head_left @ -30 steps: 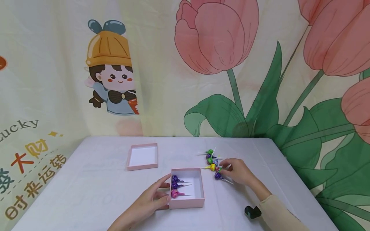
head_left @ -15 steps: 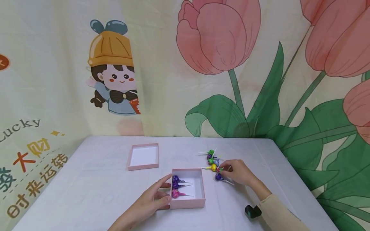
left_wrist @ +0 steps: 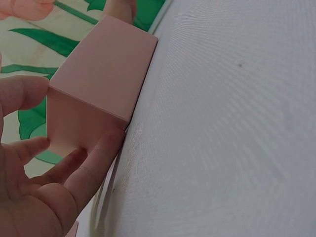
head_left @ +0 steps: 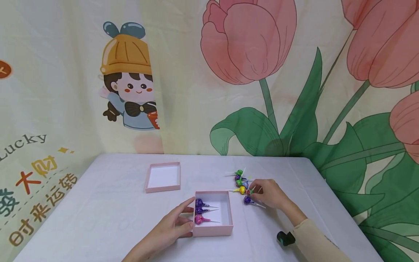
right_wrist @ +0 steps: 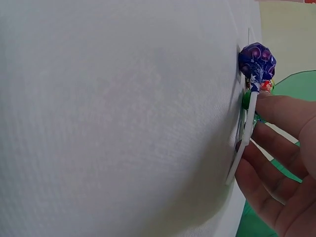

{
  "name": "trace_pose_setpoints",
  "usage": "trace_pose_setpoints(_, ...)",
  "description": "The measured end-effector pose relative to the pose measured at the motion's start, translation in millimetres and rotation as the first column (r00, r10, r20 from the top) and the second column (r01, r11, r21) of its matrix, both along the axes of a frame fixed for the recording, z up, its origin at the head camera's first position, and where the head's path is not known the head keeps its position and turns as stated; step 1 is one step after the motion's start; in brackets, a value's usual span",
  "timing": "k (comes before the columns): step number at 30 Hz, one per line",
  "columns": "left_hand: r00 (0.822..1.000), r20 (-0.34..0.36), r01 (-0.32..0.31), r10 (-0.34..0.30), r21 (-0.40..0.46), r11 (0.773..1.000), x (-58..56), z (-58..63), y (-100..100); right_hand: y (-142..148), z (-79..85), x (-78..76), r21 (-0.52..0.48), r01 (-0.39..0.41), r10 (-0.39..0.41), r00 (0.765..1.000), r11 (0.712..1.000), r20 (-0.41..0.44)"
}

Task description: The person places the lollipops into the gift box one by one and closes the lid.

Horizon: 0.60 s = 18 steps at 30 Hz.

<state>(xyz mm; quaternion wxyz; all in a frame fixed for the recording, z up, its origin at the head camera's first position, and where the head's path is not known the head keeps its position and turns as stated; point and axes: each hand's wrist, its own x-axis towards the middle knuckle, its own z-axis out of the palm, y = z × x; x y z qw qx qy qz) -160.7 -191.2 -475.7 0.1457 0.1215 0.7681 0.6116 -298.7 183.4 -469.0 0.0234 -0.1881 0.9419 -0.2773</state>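
Note:
A pink box [head_left: 214, 230] with a white inside stands before me, with two purple lollipops [head_left: 200, 210] and a pink lollipop [head_left: 198, 219] lying along its left wall. My left hand [head_left: 173, 223] rests its fingertips against that outer left wall; the left wrist view has its fingers spread over the pink side [left_wrist: 84, 118]. My right hand [head_left: 270, 196] pinches a red and green lollipop [head_left: 250, 192], largely covered by thumb and fingers. Just in front of it lies a purple lollipop [head_left: 247, 200], its white stick passing close to my thumb in the right wrist view.
Green lollipops [head_left: 239, 172], a yellow lollipop [head_left: 242, 190] and others are bunched beyond the right hand. A shallow pink lid [head_left: 162, 177] lies behind the box to the left. Near my right sleeve sits a small black object [head_left: 286, 238]. A printed curtain [head_left: 183, 91] hangs behind the table.
My right thumb and fingers have come together on the red and green lollipop, which has shifted slightly. The left hand and the box hold their places.

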Motion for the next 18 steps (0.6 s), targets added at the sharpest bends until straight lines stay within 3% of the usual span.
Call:
trace_pose_setpoints(11,1.000,0.010,-0.003,0.002,0.025,1.000,1.1,-0.7,-0.1,-0.6,-1.1,-1.2,0.040,-0.005,0.005,1.000,0.999,-0.005)
trace_pose_setpoints(18,1.000,0.013,-0.002,0.002,0.045,0.999,1.4,-1.0,-0.3,-1.8,7.9,1.9,0.069,0.010,-0.009,1.000,0.998,-0.026)
